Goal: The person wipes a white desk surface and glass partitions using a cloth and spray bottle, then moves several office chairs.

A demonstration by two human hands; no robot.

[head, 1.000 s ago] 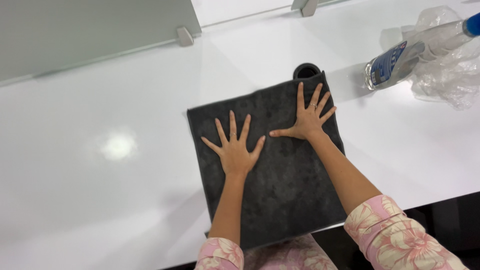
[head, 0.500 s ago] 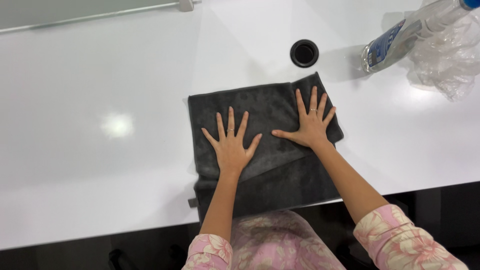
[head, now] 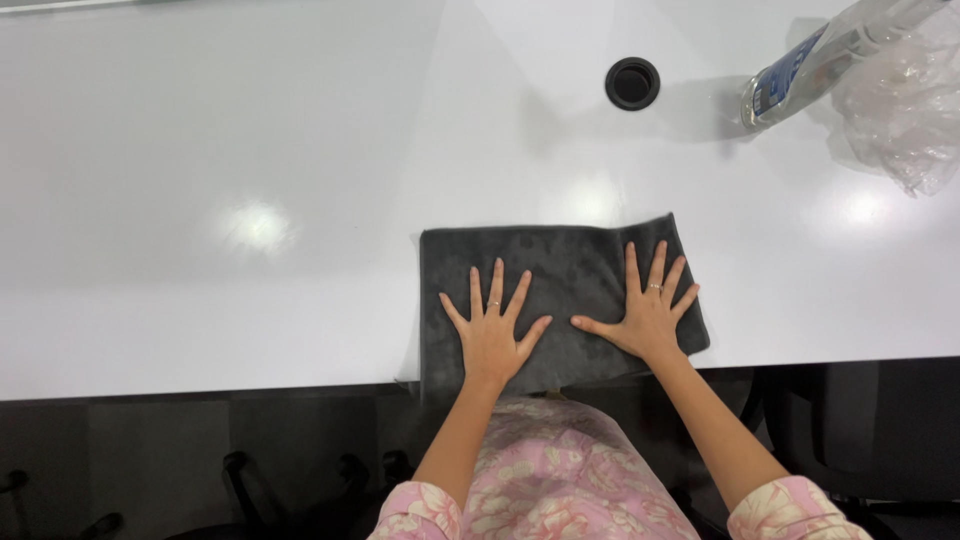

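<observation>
Head view: glossy white table [head: 200, 150], dark floor below.

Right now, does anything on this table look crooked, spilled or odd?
The dark grey cloth lies slightly askew, its near edge overhanging the white table. Both hands, left hand and right hand, press it flat. No spill shows.
</observation>
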